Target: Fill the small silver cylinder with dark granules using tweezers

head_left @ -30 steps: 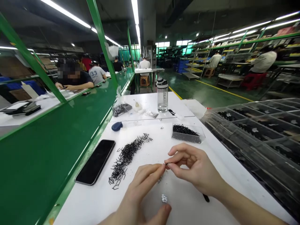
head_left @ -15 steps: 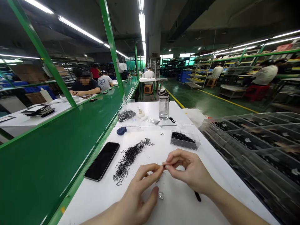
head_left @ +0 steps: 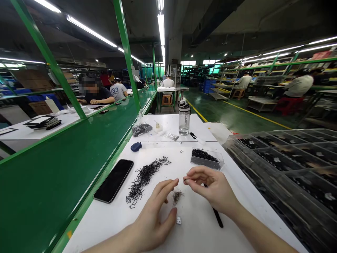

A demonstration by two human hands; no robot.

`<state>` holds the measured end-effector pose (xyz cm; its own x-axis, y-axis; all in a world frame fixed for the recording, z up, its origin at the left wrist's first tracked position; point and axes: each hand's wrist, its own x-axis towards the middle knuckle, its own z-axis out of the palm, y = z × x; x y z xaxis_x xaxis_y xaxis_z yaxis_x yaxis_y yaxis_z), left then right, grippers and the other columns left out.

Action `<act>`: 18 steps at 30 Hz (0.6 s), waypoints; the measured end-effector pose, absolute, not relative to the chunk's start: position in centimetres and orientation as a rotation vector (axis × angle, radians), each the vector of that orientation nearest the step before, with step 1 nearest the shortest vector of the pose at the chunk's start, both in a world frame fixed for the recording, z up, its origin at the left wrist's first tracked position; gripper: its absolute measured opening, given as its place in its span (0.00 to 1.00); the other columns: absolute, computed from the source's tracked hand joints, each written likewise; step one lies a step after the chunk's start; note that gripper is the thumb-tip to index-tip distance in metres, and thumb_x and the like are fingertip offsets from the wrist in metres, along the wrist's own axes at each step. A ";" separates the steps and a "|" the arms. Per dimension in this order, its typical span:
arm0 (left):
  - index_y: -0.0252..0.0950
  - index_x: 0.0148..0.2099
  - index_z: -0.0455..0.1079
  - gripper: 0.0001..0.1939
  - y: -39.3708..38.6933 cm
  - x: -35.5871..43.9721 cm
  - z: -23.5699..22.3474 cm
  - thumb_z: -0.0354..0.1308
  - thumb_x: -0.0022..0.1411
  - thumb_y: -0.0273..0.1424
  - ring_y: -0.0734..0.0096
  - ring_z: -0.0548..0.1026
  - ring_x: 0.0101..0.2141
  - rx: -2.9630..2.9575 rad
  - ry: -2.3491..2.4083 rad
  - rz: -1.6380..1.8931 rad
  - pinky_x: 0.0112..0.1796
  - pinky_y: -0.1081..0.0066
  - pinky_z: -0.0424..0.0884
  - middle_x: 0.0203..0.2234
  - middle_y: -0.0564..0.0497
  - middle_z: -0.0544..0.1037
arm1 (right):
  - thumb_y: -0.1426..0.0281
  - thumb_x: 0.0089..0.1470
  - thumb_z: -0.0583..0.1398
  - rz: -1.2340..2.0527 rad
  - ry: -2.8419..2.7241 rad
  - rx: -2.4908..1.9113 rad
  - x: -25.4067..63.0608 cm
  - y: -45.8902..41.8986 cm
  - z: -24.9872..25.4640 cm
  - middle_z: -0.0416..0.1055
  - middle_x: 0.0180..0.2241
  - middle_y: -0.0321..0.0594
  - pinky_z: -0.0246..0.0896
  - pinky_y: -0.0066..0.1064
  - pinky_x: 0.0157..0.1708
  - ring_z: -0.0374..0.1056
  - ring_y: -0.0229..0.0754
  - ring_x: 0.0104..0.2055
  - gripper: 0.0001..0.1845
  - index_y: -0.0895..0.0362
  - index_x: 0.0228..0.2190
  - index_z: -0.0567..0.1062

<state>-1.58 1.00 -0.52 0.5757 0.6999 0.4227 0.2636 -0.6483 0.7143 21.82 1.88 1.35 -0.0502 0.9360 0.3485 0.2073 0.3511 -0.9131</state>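
Observation:
My right hand (head_left: 213,188) hovers over the white table (head_left: 110,221) with thumb and forefinger pinched on a tiny dark part. My left hand (head_left: 155,214) lies just left of it, fingers stretched out and apart, holding nothing. Between them sits a small heap of tiny dark bits (head_left: 177,196). A small shiny metal piece (head_left: 179,220) lies by my left thumb. A black stick-like tool (head_left: 217,217) lies under my right wrist. A long pile of black wire clips (head_left: 146,175) spreads to the left, and a clear tray of black parts (head_left: 206,157) stands beyond my right hand.
A black phone (head_left: 113,180) lies by the green conveyor belt (head_left: 65,158). A clear water bottle (head_left: 184,118), a blue oval item (head_left: 136,146) and a bag of parts (head_left: 141,128) sit further back. Stacked clear trays (head_left: 284,158) fill the right. Other people work at benches behind.
My hands have come apart: the left fingers let go and opened, the right hand keeps its pinch. The small heap of dark bits between them now shows.

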 end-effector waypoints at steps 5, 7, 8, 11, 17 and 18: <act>0.53 0.71 0.54 0.34 1.5 -1.6 -0.9 0.51 0.69 0.21 0.69 0.73 0.49 2.178 0.829 1.048 0.42 0.70 0.75 0.52 0.48 0.74 | 0.60 0.59 0.67 0.477 -1.456 -1.256 26.2 4.3 1.5 0.81 0.42 0.43 0.75 0.39 0.46 0.77 0.43 0.45 0.15 0.59 0.39 0.80; 0.51 0.69 0.57 0.30 1.6 -1.7 -1.0 0.50 0.70 0.21 0.69 0.74 0.47 2.180 0.838 1.066 0.41 0.71 0.74 0.49 0.49 0.75 | 0.61 0.61 0.66 0.326 -1.440 -1.352 28.4 5.4 1.6 0.78 0.45 0.43 0.73 0.43 0.51 0.75 0.43 0.49 0.13 0.59 0.39 0.79; 0.51 0.68 0.59 0.29 1.6 -1.7 -1.0 0.50 0.71 0.21 0.70 0.74 0.46 2.187 0.836 1.070 0.40 0.71 0.73 0.47 0.49 0.76 | 0.61 0.62 0.66 0.264 -1.434 -1.405 29.4 5.9 1.6 0.78 0.44 0.42 0.71 0.43 0.52 0.74 0.43 0.49 0.12 0.58 0.38 0.79; 0.49 0.65 0.62 0.26 1.7 -1.7 -0.8 0.50 0.71 0.20 0.71 0.74 0.41 2.233 0.798 1.082 0.39 0.71 0.72 0.42 0.52 0.77 | 0.61 0.63 0.64 0.150 -1.429 -1.539 31.3 7.0 1.2 0.77 0.43 0.42 0.70 0.44 0.53 0.73 0.44 0.49 0.12 0.58 0.38 0.79; 0.44 0.58 0.69 0.22 1.9 -1.9 -0.6 0.51 0.68 0.17 0.70 0.73 0.39 2.331 0.637 1.076 0.38 0.70 0.70 0.37 0.51 0.78 | 0.60 0.65 0.62 0.153 -1.435 -1.652 32.5 7.8 1.1 0.77 0.43 0.42 0.72 0.42 0.50 0.73 0.42 0.46 0.14 0.58 0.42 0.78; 0.43 0.56 0.70 0.21 1.9 -1.9 -0.7 0.52 0.67 0.17 0.69 0.73 0.39 2.334 0.608 1.067 0.39 0.69 0.71 0.37 0.51 0.78 | 0.60 0.65 0.62 0.164 -1.424 -1.665 32.8 7.6 1.5 0.77 0.43 0.42 0.72 0.42 0.49 0.74 0.42 0.45 0.14 0.58 0.43 0.78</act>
<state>-1.88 1.94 -0.69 0.5935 0.5779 0.5602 0.1869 -0.7760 0.6024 32.75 7.60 1.47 0.3247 0.8397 0.4353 0.7189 0.0800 -0.6905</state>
